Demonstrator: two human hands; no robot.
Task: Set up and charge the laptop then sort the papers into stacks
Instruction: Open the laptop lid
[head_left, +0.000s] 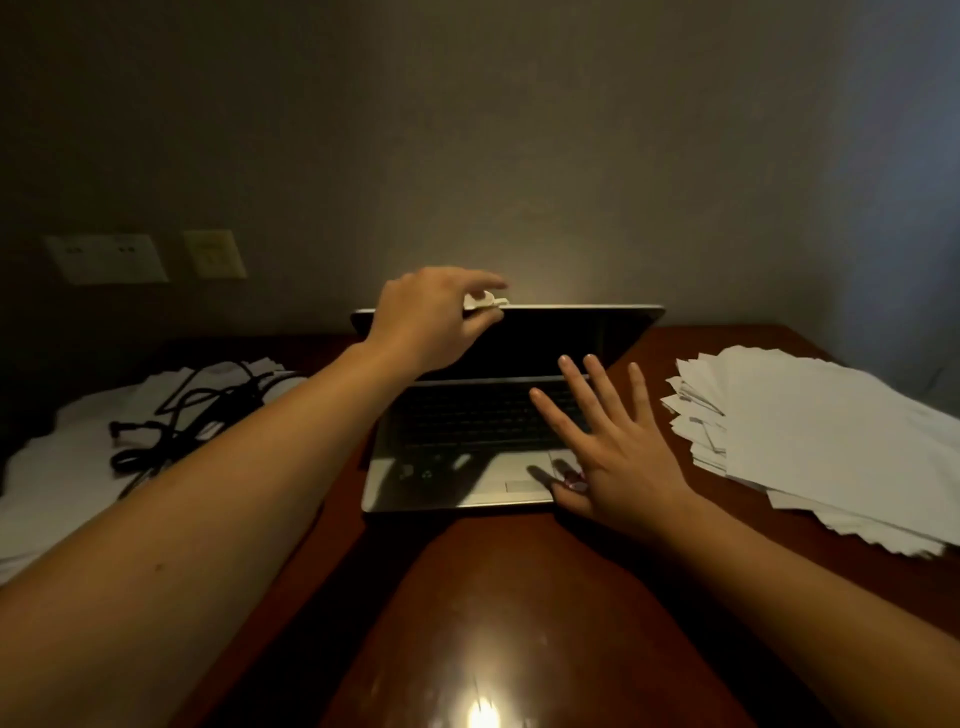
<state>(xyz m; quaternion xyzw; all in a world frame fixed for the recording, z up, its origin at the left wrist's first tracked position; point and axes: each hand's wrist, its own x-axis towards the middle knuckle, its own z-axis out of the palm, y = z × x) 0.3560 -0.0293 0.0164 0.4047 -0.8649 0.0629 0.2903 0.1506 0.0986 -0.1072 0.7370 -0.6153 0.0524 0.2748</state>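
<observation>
Head view: the laptop (441, 483) sits mid-worktop (519, 597), lid partly raised. The left hand (421, 322) pinches the lid's top edge; the right hand (623, 452) is spread flat over the base. It is probably rigid and weighty with a delicate hinge, so lift mid-edge and steady the base. The charger cable (171, 415) lies left, the papers (831, 441) right.

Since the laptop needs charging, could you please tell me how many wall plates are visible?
2. A wide plate is on the wall at upper left; a smaller plate is just right of it, both left of the laptop. More may be hidden in the dark.
</observation>
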